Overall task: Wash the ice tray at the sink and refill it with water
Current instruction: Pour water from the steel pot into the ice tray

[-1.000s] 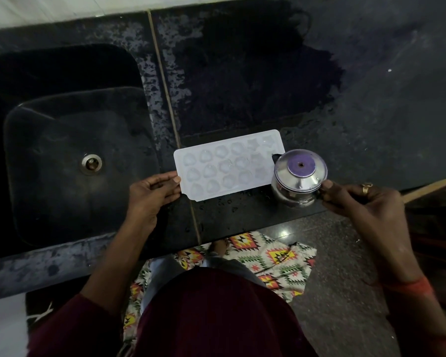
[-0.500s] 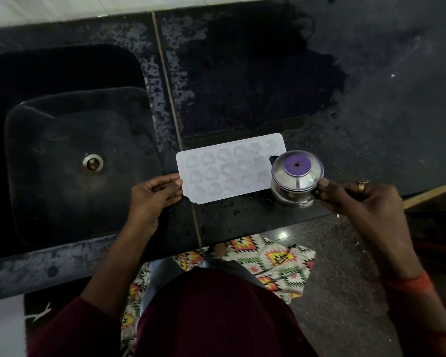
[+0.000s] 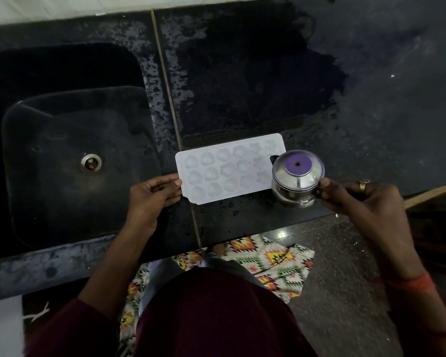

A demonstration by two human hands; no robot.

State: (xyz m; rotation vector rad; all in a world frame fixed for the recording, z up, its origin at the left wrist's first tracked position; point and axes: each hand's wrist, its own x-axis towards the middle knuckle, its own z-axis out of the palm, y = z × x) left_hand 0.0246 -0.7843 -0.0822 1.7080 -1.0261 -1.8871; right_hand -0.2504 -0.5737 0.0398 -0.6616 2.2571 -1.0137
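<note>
A white ice tray (image 3: 224,168) with several rounded moulds lies flat on the black counter (image 3: 371,119), just right of the sink (image 3: 62,155). My left hand (image 3: 152,197) pinches the tray's left edge. My right hand (image 3: 355,199) grips the handle of a small steel jug (image 3: 294,186) with a purple-centred lid. The jug is at the tray's right end, its dark spout over the tray's corner. Whether it rests on the counter or is lifted, I cannot tell.
The dark sink basin has a metal drain (image 3: 90,163). A wet patch (image 3: 255,81) spreads over the counter behind the tray, and droplets lie near the front edge. A patterned mat (image 3: 271,264) covers the floor below. A wooden stick (image 3: 433,194) juts in at the right.
The jug has edged slightly left toward the tray. Both hands keep their hold, and the tray stays where it was.
</note>
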